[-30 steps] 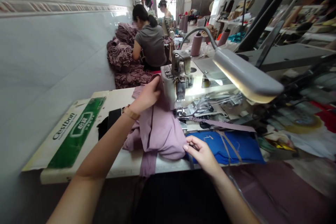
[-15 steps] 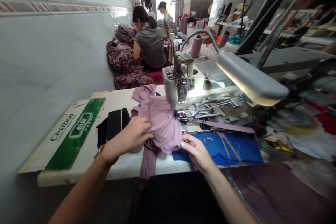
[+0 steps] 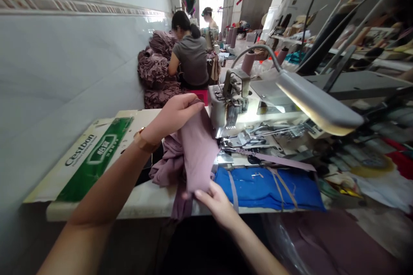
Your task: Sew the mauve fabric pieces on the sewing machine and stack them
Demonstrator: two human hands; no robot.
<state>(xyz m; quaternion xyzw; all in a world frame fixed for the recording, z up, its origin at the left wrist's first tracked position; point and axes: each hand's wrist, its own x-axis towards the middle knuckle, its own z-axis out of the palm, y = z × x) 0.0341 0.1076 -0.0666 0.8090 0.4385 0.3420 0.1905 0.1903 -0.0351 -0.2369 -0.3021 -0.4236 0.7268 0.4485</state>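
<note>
A mauve piece of fabric (image 3: 198, 150) is stretched between my two hands at the left side of the sewing machine (image 3: 221, 103). My left hand (image 3: 185, 109) pinches its far end, beside the machine head. At the near end, my right hand (image 3: 214, 202) grips the lower edge between thumb and fingers. The fabric's right edge reaches the needle area, where contact is partly hidden. More mauve cloth lies bunched left of the stretched part and hangs over the table's front edge. A narrow mauve strip (image 3: 280, 161) runs into the machine from the right.
A lit lamp (image 3: 319, 103) hangs over the machine bed. Blue cloth (image 3: 251, 187) covers the table front. A dark phone (image 3: 150, 159) lies partly behind my left forearm, near a green-and-white Cestbon sheet (image 3: 100, 154). Ahead, a co-worker (image 3: 192, 58) sits by piled mauve cloth (image 3: 153, 68).
My left hand has moved forward to the fabric's far end, and my right hand has come nearer and left. The fabric is now drawn out lengthwise; the camera view has shifted slightly.
</note>
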